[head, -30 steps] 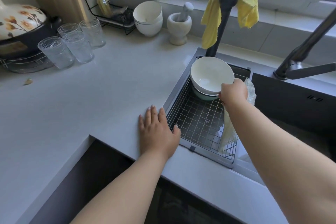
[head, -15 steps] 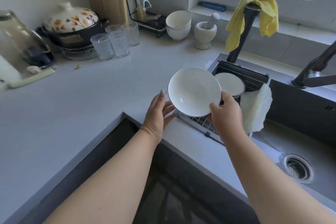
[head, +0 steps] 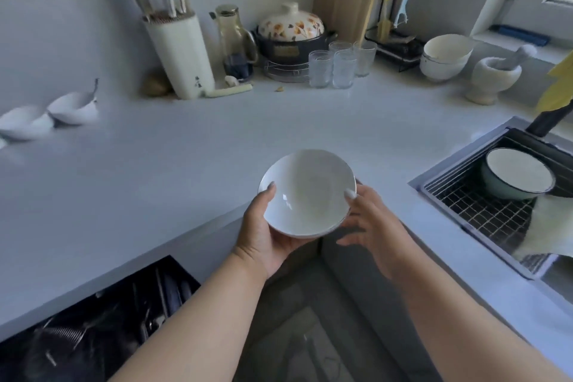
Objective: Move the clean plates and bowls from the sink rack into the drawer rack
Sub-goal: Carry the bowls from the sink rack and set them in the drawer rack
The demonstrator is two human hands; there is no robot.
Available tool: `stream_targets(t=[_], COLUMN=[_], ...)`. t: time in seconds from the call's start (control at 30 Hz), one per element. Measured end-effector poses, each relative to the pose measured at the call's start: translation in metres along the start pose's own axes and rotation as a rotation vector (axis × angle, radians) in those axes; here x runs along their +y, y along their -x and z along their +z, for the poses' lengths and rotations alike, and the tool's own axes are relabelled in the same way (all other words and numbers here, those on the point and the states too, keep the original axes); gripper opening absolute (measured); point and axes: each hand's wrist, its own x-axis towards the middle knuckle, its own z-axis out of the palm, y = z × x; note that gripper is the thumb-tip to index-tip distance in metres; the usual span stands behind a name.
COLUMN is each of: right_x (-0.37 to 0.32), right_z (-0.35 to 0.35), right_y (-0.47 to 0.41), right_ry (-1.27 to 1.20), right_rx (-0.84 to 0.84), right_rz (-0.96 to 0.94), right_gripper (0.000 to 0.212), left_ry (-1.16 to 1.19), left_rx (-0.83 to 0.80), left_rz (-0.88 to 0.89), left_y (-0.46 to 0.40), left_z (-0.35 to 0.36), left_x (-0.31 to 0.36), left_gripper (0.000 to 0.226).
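Observation:
I hold a white bowl point(head: 305, 192) in front of me, over the counter's front edge. My left hand point(head: 263, 232) cups it from below on the left, thumb on the rim. My right hand point(head: 369, 223) holds the right side, with its thumb on the rim and its fingers curled under. In the wire sink rack point(head: 477, 214) at the right, a pale green bowl point(head: 514, 184) with a white inside sits at the back. At the bottom left the dark drawer rack point(head: 93, 326) stands open below the counter, its contents blurred.
A pale cloth point(head: 552, 226) hangs over the sink rack's right side. Along the back of the counter point(head: 155, 170) stand a knife block point(head: 179, 53), a flowered pot point(head: 291, 31), several glasses point(head: 338, 67), stacked white bowls point(head: 445, 56) and a mortar point(head: 493, 77).
The bowl went from the sink rack leftward over the counter edge. My left hand left the counter and now cups it. The view swung left, and the open drawer shows.

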Motion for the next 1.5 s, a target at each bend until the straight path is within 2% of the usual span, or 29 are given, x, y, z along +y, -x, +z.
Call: stream_targets(t=[0.13, 0.27, 0.33, 0.43, 0.63, 0.8, 0.9, 1.0, 1.1, 1.23, 1.33, 1.43, 1.5], right_x=[0.014, 0.034, 0.044, 0.057, 0.083, 0.106, 0.118, 0.136, 0.154, 0.175, 0.188, 0.201, 0.206], right_z=[0.054, 0.113, 0.143, 0.186, 0.263, 0.309, 0.33, 0.35, 0.37, 0.395, 0.413, 0.427, 0.437], right_y=[0.014, 0.03, 0.038, 0.05, 0.074, 0.091, 0.099, 0.103, 0.107, 0.111, 0.115, 0.116, 0.117], right_ry=[-0.102, -0.111, -0.137, -0.165, -0.104, 0.003, 0.112, 0.21, 0.331, 0.547, 0.737, 0.887, 0.957], right_rx=[-0.234, -0.333, -0.371, -0.405, -0.383, -0.379, -0.39, -0.393, -0.372, -0.385, -0.382, -0.371, -0.367], right_rz=[0.047, 0.124, 0.177, 0.262, 0.385, 0.426, 0.409, 0.414, 0.412, 0.399, 0.376, 0.364, 0.362], right_gripper=[0.062, 0.063, 0.057, 0.046, 0.054, 0.02, 0.009, 0.018, 0.037, 0.049, 0.058, 0.076, 0.074], left_ry=[0.013, -0.052, -0.092, -0.121, -0.213, -0.355, -0.6, -0.912, -1.277, -1.685, -1.803, -1.888, -1.903], left_rx=[0.123, 0.282, 0.359, 0.459, 0.621, 0.786, 0.899, 0.997, 1.104, 1.026, 0.989, 0.897, 0.844], left_rz=[0.009, 0.027, 0.046, 0.061, 0.043, 0.066, 0.051, 0.016, -0.056, -0.344, -0.304, -0.255, -0.234], left_y=[0.05, 0.096, 0.119, 0.152, 0.211, 0.255, 0.28, 0.305, 0.328, 0.354, 0.36, 0.357, 0.357], left_z=[-0.051, -0.108, -0.134, -0.17, -0.23, -0.28, -0.316, -0.353, -0.392, -0.426, -0.431, -0.437, -0.44], left_x=[0.019, 0.034, 0.041, 0.05, 0.06, 0.065, 0.067, 0.065, 0.054, 0.038, 0.035, 0.035, 0.036], left_gripper=[0.042, 0.044, 0.041, 0.041, 0.04, 0.046, 0.056, 0.041, 0.058, 0.067, 0.072, 0.089, 0.091])
